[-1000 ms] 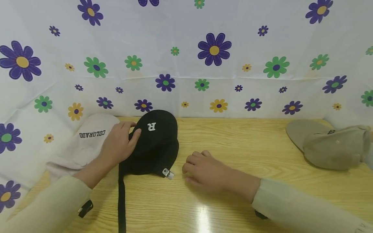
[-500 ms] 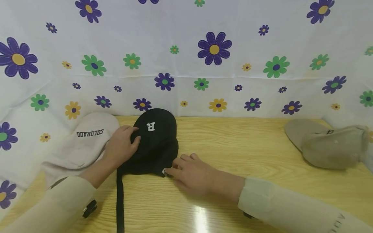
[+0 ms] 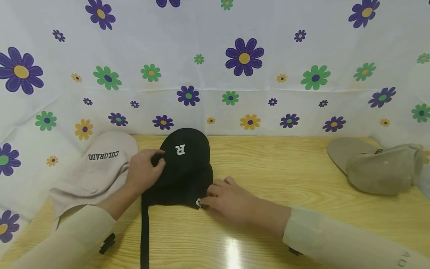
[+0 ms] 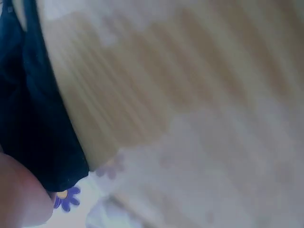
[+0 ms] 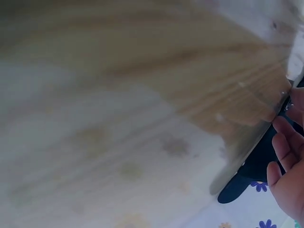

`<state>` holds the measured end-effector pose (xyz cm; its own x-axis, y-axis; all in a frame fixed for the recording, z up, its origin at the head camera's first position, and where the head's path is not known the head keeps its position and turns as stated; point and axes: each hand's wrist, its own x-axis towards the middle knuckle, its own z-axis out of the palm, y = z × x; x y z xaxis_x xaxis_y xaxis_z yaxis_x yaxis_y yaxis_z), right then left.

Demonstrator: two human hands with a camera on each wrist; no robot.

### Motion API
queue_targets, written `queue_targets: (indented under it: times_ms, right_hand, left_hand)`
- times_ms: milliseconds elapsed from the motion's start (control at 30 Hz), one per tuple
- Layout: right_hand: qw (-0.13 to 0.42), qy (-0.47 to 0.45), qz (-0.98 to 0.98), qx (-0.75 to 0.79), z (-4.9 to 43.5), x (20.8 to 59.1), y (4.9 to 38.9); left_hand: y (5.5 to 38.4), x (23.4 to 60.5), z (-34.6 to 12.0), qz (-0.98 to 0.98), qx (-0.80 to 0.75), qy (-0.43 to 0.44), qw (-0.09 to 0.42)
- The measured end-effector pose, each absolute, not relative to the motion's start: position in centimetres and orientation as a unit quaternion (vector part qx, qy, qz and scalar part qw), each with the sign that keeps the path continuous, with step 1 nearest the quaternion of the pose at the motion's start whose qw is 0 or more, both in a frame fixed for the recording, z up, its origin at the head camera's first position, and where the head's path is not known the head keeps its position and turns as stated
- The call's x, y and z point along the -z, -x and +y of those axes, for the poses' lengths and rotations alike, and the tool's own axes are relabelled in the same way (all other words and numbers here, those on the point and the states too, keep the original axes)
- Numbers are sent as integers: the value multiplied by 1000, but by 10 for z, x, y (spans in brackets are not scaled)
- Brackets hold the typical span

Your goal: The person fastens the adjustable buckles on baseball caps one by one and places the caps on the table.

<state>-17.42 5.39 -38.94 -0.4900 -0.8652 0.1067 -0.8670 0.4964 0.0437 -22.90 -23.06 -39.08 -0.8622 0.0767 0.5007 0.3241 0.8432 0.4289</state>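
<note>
A black baseball cap (image 3: 188,175) with a white letter R lies on the table, its brim toward the back. My left hand (image 3: 144,170) grips the cap's left side between thumb and fingers. At the cap's lower right corner, my right hand (image 3: 231,203) pinches a small metal buckle (image 3: 198,203), mostly covered by the fingertips. From the cap's lower left, a long black strap (image 3: 145,231) runs down toward the near side. In the right wrist view, curled fingers (image 5: 285,142) sit against the dark cap edge (image 5: 235,190).
A pale cap (image 3: 100,164) lettered COLORADO lies left of the black one, partly behind the left arm. A khaki cap (image 3: 383,172) lies at the far right of the wooden table (image 3: 285,160). Behind stands a white flower-print cloth (image 3: 201,41).
My right hand has come left from the bare table and taken hold of the buckle. Lately the black cap has shifted slightly right, with my left hand still on it.
</note>
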Motion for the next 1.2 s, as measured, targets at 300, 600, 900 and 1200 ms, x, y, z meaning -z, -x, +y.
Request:
queue_targets:
  times_ms: [300,600,900,1200]
  right_hand:
    - [119,-492,-862,-23,82,395,166]
    - [152,-494,-856,-34,112,403,160]
    - [120,-467,-873,-73,147,403,152]
    - [126,-439,-884,-97,195,405,150]
  left_hand:
    - [225,393,-204,-924,270,121,242]
    - [222,394,-176,-931,194,206,231]
    - [218,396,-149,-916,178,269,240]
    - [213,396,-110,-913,182,309,195]
